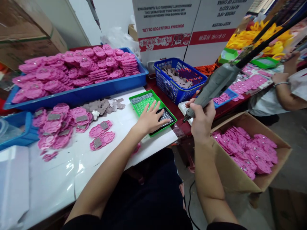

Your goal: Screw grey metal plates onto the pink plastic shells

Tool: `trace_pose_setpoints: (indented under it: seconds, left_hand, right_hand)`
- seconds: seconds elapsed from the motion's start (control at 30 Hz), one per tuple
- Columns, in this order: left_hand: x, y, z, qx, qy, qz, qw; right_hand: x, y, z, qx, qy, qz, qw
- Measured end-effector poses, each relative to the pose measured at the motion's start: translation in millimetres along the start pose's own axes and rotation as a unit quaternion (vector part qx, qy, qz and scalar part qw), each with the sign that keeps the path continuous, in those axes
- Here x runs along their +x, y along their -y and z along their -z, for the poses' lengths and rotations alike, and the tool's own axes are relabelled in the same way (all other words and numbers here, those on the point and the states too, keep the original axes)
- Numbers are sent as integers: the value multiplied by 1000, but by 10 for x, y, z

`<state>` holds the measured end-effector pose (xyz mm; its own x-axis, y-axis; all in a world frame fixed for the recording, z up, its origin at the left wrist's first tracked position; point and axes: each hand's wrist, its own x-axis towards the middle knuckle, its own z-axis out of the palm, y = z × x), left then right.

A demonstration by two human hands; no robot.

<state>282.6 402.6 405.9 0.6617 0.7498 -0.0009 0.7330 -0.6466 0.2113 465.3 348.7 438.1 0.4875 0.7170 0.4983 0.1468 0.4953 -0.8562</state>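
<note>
Left hand [150, 119] lay spread flat, fingers on a dark studded sheet [166, 117] in the green tray [143, 108] at the white table's [59, 172] right edge. Right hand [202, 119] was closed around a grey corded tool [216, 84], tip down, held off that edge. Beside it an open cardboard box [230, 172] held pink pieces [247, 153]. Beyond, a blue basket [172, 91] held grey scraps [177, 78], and a long blue tray [96, 91] carried pink stacks [76, 68].

White table [48, 187] bearing pink pieces [101, 136], grey squares [102, 107], green tray [165, 126]
</note>
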Motion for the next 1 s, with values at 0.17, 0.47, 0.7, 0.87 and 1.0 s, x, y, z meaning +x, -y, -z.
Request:
trace_pose_setpoints:
  seconds: [0.17, 0.47, 0.7, 0.87, 1.0]
  left_hand:
    - [-55, 134, -67, -3, 4, -10, 1000]
    - [-338, 161, 5, -1, 6, -11, 1000]
    - [-340, 175, -71, 9, 14, 13, 1000]
    - [-430, 219, -67, -1, 31, 19, 999]
    - [-510, 247, -14, -22, 35, 24, 999]
  right_hand:
    - [-77, 9, 39, -17, 0, -10, 1000]
    - [-48, -26, 52, -12, -21, -12, 1000]
    - [-84, -7, 9, -14, -6, -9, 1000]
    - [-95, -7, 33, 3, -7, -10, 1000]
    - [-74, -17, 62, 9, -12, -10, 1000]
